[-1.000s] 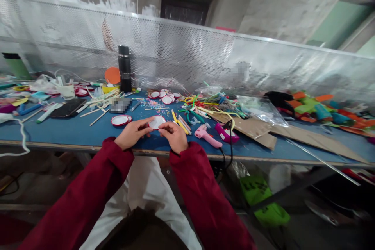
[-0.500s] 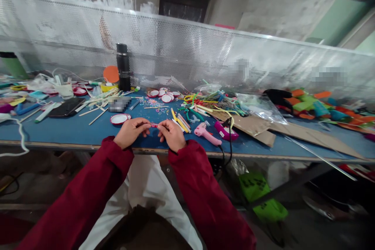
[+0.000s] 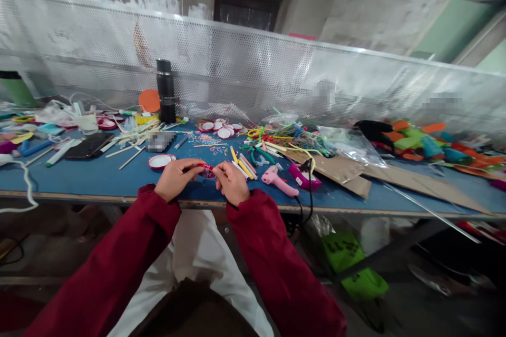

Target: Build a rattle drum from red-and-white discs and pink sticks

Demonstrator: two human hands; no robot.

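Note:
Just above the front of the blue table, a small round red lid (image 3: pixel 206 171) with pale marks is pinched between my two hands. My left hand (image 3: pixel 176 176) closes thumb and fingers on its left edge, covering part of it. On the opposite edge, the fingertips of my right hand (image 3: pixel 232 181) are closed. A red-rimmed white lid (image 3: pixel 161 161) lies just beyond my left hand. Beside my right hand are several yellow, white and pink sticks (image 3: pixel 244 163) and a pink glue gun (image 3: pixel 280 181).
Tiny coloured rings (image 3: pixel 207 138), several more lids (image 3: pixel 224 132) and a black bottle (image 3: pixel 166 92) stand or lie farther back. A black phone (image 3: pixel 89 145) and wooden sticks are to the left. Right of the glue gun are a purple device (image 3: pixel 304 176), tangled coloured strands and cardboard (image 3: pixel 336 168).
The red lid has tilted from nearly edge-on, so more of its face shows. My hands have barely moved, still gripping it from both sides.

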